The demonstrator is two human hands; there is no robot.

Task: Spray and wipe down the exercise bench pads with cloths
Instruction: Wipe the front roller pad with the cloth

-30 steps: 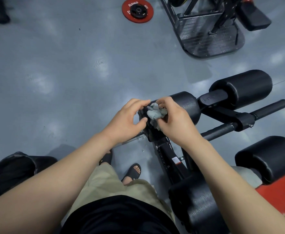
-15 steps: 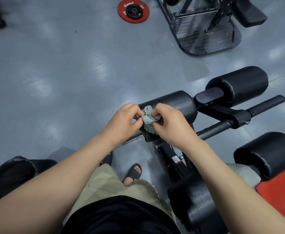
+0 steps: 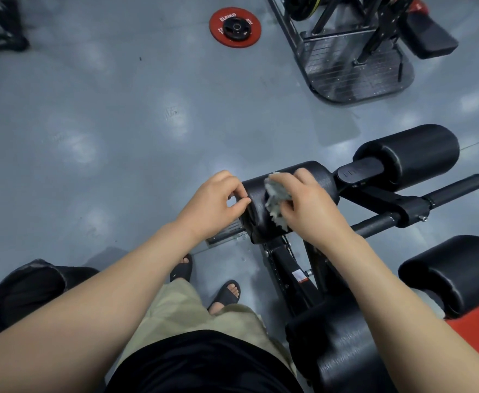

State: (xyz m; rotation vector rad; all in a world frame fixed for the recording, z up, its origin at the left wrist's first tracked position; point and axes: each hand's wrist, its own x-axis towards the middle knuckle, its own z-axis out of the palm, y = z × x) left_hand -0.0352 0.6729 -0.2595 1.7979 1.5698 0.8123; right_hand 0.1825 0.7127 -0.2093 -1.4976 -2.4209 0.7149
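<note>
A black roller pad (image 3: 312, 177) lies across the bench frame in the middle of the view. My right hand (image 3: 309, 205) grips a crumpled grey cloth (image 3: 276, 199) and presses it on the pad's near left part. At the pad's left end my left hand (image 3: 214, 204) has its fingers curled, with thumb and fingertips touching the pad's end face. A second roller pad (image 3: 408, 154) sits farther right on the same bar. More black pads lie at the right (image 3: 453, 273) and bottom right (image 3: 334, 353).
Grey gym floor all around. A red weight plate (image 3: 235, 27) lies at the top centre. A machine with a metal footplate (image 3: 354, 72) stands at the top right. A black bar (image 3: 419, 208) sticks out right of the rollers. A dark round bin (image 3: 25, 290) sits at the lower left.
Both hands held the cloth together at the pad's left end. Now my left hand has let go of it, and my right hand has carried the cloth rightwards onto the pad.
</note>
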